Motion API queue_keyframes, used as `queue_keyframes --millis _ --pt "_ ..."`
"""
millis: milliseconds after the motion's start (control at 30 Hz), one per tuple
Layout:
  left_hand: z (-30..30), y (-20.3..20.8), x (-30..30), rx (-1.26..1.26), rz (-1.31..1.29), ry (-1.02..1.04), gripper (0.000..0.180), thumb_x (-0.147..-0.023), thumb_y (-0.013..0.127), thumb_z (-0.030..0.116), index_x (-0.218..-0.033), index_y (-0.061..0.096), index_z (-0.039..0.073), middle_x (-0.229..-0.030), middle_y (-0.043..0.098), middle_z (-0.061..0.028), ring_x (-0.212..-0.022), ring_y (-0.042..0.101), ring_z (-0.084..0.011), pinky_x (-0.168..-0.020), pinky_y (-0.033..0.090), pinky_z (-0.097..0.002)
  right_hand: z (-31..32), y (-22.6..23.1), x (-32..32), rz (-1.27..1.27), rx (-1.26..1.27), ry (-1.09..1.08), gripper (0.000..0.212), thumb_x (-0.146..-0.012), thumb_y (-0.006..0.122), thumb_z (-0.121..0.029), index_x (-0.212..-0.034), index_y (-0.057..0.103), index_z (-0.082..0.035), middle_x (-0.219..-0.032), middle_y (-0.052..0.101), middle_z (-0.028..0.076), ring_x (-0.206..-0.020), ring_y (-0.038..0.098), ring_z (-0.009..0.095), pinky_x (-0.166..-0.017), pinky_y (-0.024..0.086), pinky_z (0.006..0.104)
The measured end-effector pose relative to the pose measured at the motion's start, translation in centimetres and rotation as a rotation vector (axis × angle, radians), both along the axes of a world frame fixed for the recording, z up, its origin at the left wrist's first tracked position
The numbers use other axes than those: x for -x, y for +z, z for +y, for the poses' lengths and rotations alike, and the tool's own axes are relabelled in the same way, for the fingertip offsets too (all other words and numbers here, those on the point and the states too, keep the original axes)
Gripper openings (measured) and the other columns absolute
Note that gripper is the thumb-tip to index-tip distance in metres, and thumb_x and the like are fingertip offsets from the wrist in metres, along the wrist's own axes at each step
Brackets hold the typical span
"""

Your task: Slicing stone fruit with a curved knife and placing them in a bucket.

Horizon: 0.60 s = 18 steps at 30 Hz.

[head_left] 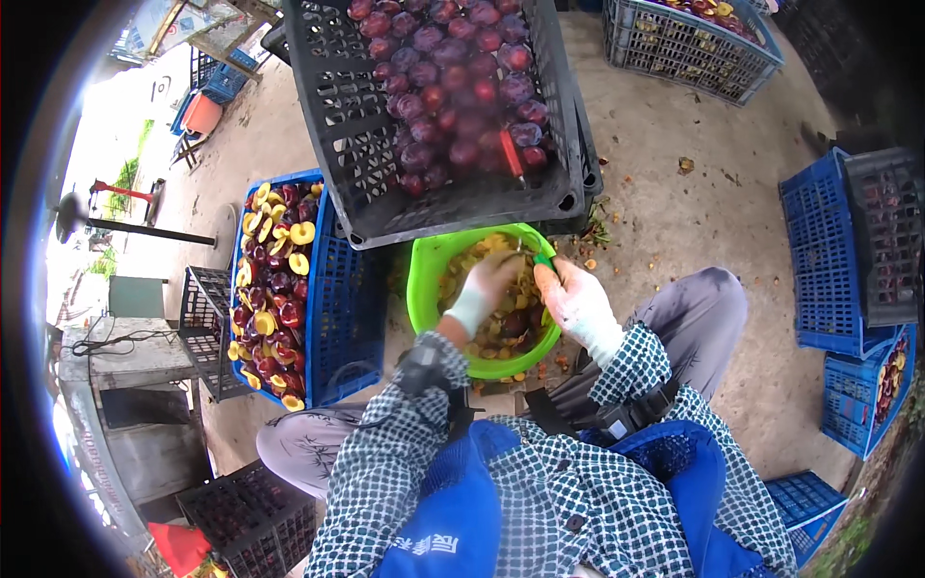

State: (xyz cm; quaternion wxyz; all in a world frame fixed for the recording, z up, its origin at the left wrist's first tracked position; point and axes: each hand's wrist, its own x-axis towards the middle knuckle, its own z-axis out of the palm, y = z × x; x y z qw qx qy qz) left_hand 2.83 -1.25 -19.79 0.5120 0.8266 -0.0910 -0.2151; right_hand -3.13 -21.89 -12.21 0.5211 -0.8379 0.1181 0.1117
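Note:
A bright green basin [418,306] stands between my knees with yellow plum scraps and some dark plum pieces in it. My left hand [485,286], in a white glove with bare fingers, is over the basin; motion smears its fingers, so anything in them cannot be made out. At the basin's right rim, my right hand [581,301], gloved the same way, is closed round a small knife [542,260] with a green handle. Its tip points toward the left hand. Just beyond the basin, a black crate [462,220] holds whole dark plums [448,82] and a red-handled tool [512,154].
A blue crate [352,299] on the left is heaped with halved plums [275,279]. More fruit crates stand at the far right, including a grey-blue crate [674,53], and a stacked blue crate [824,250] is at right. Scraps dot the concrete floor [694,193].

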Motion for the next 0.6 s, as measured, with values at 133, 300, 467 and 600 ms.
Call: queue_keyframes --millis 133,300,467,600 --pt "3.8 0.7 1.4 0.633 0.292 0.213 0.047 -0.12 0.054 0.036 -0.152 0.063 0.002 -0.138 0.073 -0.0092 -0.125 0.071 -0.0201 -0.111 0.057 -0.0362 0.9 1.7 0.7 -0.052 0.136 0.192 0.045 -0.108 0.064 -0.048 -0.122 0.076 -0.007 -0.095 0.078 0.027 -0.094 0.076 0.051 -0.086 0.06 0.0595" --pt "1.8 8.4 2.6 0.945 0.586 0.268 0.063 -0.123 0.04 0.055 -0.15 0.063 0.002 -0.14 0.071 -0.0089 -0.127 0.07 -0.0197 -0.113 0.057 -0.0381 1.0 1.2 1.4 -0.11 0.12 0.232 0.041 -0.109 0.064 -0.049 -0.113 0.071 -0.008 -0.09 0.077 0.027 -0.091 0.075 0.051 -0.082 0.059 0.0618" --pt "1.0 9.6 3.9 0.922 0.487 0.386 0.066 -0.12 0.046 0.061 -0.143 0.065 0.003 -0.131 0.073 -0.0091 -0.119 0.072 -0.0194 -0.107 0.058 -0.0362 2.0 2.0 1.7 -0.125 0.088 0.261 0.041 -0.109 0.064 -0.049 -0.111 0.071 -0.009 -0.089 0.076 0.027 -0.09 0.075 0.052 -0.081 0.059 0.0627" --pt "0.7 9.8 3.7 0.746 0.294 0.365 0.064 -0.118 0.048 0.064 -0.136 0.064 0.004 -0.119 0.075 -0.0094 -0.11 0.072 -0.0182 -0.102 0.058 -0.035 2.6 1.9 2.2 -0.168 0.098 0.236 0.04 -0.108 0.066 -0.047 -0.113 0.071 -0.008 -0.085 0.076 0.027 -0.084 0.075 0.051 -0.077 0.06 0.0617"
